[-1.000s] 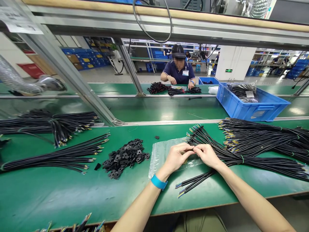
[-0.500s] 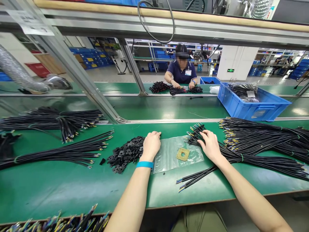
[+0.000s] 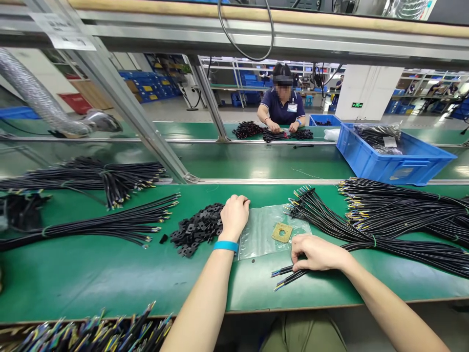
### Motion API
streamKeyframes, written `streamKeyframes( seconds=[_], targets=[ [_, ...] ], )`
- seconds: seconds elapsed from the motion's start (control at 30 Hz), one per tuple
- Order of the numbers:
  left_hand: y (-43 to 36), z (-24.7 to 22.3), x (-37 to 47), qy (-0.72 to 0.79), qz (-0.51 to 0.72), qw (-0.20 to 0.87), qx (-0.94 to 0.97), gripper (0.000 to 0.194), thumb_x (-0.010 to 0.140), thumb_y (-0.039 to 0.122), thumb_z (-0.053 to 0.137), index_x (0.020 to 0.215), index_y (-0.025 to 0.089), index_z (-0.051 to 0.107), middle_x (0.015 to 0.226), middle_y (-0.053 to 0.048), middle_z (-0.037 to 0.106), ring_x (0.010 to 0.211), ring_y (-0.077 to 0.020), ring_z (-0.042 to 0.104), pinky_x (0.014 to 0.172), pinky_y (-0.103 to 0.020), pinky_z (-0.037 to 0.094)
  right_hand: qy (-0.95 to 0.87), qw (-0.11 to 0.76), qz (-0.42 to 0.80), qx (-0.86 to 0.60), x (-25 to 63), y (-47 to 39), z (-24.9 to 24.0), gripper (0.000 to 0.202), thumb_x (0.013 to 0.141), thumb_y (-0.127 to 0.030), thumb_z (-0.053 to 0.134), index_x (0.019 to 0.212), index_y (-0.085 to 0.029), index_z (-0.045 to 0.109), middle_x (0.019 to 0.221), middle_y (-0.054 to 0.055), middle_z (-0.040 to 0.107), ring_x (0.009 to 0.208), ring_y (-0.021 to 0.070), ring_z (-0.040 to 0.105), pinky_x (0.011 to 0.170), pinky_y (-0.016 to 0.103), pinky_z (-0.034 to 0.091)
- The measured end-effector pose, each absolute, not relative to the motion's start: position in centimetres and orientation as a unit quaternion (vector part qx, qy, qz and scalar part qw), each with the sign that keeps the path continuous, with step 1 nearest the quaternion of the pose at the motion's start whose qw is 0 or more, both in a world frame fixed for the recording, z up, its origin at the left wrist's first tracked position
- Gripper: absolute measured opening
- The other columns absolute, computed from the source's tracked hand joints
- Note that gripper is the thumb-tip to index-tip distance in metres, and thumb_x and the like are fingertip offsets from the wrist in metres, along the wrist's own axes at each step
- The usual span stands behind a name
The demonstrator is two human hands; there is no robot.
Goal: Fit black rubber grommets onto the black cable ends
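Note:
My left hand (image 3: 235, 215) rests between the pile of small black pieces (image 3: 198, 227) and the clear plastic bag (image 3: 256, 234), its fingers curled; whether anything is in them is hidden. My right hand (image 3: 317, 253) pinches a black cable (image 3: 284, 270) near its stripped, coloured wire ends, beside other loose cables. On the bag lies a square tan piece (image 3: 282, 232) with a round hole. Above my right hand, a tied bundle of black cables (image 3: 337, 222) has black pieces around its wire ends.
More cable bundles lie on the green table (image 3: 110, 278) at left and right. A blue bin (image 3: 395, 156) stands at the back right, near a metal post (image 3: 146, 117). Across the table a person (image 3: 282, 105) handles black parts. Wire ends fill the front-left edge.
My right hand has moved from the wire ends of the tied bundle down toward me and closed on a loose cable. My left hand has stayed beside the bag. The view has shifted slightly.

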State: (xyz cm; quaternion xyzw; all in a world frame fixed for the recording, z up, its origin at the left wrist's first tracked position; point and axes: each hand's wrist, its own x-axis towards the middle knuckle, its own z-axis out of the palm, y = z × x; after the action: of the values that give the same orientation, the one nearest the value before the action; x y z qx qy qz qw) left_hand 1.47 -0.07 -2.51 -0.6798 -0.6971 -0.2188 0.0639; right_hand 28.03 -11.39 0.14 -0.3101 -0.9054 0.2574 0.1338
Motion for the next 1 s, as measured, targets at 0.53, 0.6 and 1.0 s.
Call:
streamKeyframes(
  seconds=[0.53, 0.6, 1.0],
  targets=[
    [0.0, -2.4, 1.9, -0.682, -0.289, 0.031, -0.671, 0.028, 0.091, 0.031, 0.048, 0.108, 0.018, 0.066, 0.096, -0.009, 0.066, 0.091, -0.0243, 0.063, 0.071, -0.031, 0.045, -0.801, 0.321, 0.122, -0.491, 26.9, -10.0, -2.3, 0.025, 0.092, -0.016, 0.051, 0.104, -0.02, 0.072, 0.083, 0.003, 0.066, 0.067, 0.014, 0.061, 0.065, 0.024, 0.044],
    [-0.1, -2.4, 1.9, -0.681, -0.29, 0.03, -0.672, 0.028, 0.091, 0.031, 0.048, 0.107, 0.018, 0.067, 0.097, -0.01, 0.066, 0.091, -0.0246, 0.063, 0.071, -0.031, 0.044, -0.806, 0.298, 0.07, -0.507, 26.9, -10.0, -2.5, 0.024, 0.092, -0.017, 0.052, 0.104, -0.021, 0.073, 0.081, 0.003, 0.066, 0.064, 0.0133, 0.061, 0.062, 0.023, 0.042],
    [-0.5, -1.5, 3.1, -0.577, -0.472, -0.214, -0.631, 0.028, 0.082, 0.037, 0.06, 0.095, 0.014, 0.071, 0.086, -0.008, 0.069, 0.075, -0.0195, 0.062, 0.072, -0.032, 0.048, -0.826, 0.208, 0.011, -0.524, 26.9, -10.2, -2.1, 0.024, 0.095, -0.021, 0.049, 0.094, -0.02, 0.072, 0.082, 0.005, 0.068, 0.065, 0.0149, 0.063, 0.061, 0.025, 0.04]
  ],
)
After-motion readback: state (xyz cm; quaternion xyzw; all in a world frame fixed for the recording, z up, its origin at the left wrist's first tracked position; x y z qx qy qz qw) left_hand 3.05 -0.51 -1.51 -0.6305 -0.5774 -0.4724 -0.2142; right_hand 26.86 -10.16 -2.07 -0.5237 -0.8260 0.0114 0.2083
